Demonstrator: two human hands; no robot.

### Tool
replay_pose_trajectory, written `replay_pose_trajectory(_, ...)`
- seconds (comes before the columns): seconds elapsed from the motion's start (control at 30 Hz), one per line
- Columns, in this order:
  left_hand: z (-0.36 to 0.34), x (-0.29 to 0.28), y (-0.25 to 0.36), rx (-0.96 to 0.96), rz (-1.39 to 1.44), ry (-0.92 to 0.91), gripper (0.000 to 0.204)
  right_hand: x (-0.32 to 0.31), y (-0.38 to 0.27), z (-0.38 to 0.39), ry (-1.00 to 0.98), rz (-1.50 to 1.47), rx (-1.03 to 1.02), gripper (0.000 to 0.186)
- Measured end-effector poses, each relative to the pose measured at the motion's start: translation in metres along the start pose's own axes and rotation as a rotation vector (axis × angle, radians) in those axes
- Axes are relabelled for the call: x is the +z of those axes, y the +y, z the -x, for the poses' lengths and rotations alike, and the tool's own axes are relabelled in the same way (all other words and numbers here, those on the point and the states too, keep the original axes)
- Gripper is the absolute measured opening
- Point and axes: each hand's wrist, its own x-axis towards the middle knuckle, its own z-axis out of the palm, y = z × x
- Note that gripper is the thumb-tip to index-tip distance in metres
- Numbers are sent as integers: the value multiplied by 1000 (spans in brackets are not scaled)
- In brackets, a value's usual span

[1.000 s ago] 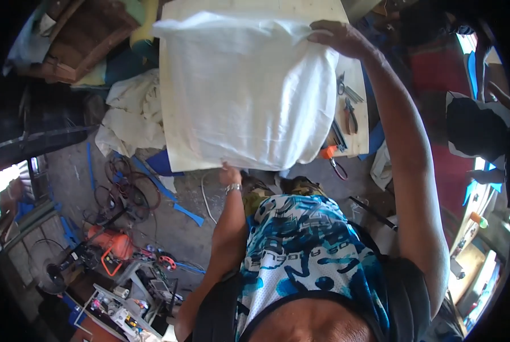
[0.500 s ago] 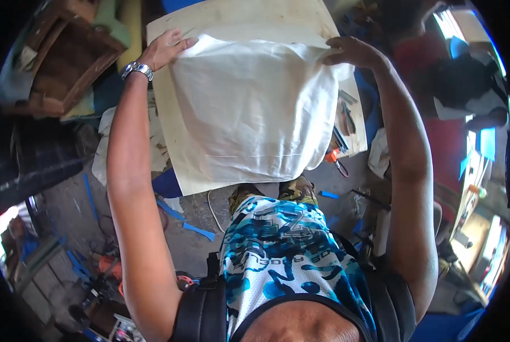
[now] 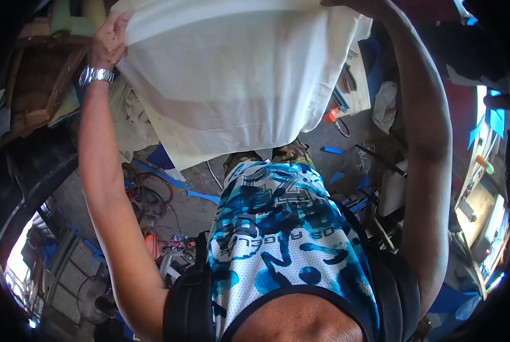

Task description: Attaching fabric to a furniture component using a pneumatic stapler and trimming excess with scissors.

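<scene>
A wide white cloth point(image 3: 232, 74) is stretched between my two hands, its near edge hanging over a pale board point(image 3: 362, 91). My left hand point(image 3: 111, 41), with a silver watch on the wrist, pinches the cloth's far left corner. At the top edge of the picture my right hand point(image 3: 364, 5) is at the far right part of the cloth, closed on it. The upper part of that hand is cut off by the picture's edge. Pliers point(image 3: 348, 78) and an orange-handled tool point(image 3: 331, 115) lie on the board's right side, beside the cloth.
A brown wooden frame point(image 3: 29, 91) stands at the far left. Blue scraps point(image 3: 202, 197), cables point(image 3: 146, 188) and a small fan point(image 3: 95, 296) are on the floor at left. A crumpled pale cloth point(image 3: 385, 105) lies right of the board.
Both hands have moved farther away and apart, lifting and spreading the white cloth's far edge. The view has shifted, so the cloth and board sit higher in the picture.
</scene>
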Motion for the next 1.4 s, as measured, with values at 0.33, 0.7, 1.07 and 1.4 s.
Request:
replay_pose_trajectory(0.33,-5,14,13,-153,-29,-171,45,50,28,-19,34,-26,-30,30)
replay_pose_trajectory(0.7,-19,17,59,-136,-179,-396,58,68,18,-2,115,-94,357,62)
replay_pose_trajectory(1.07,-17,27,31,-34,83,-518,44,78,24,-5,20,-49,280,46)
replay_pose_trajectory(1.4,-10,1,-1,-150,-116,-483,51,66,-7,-1,299,131,-222,31)
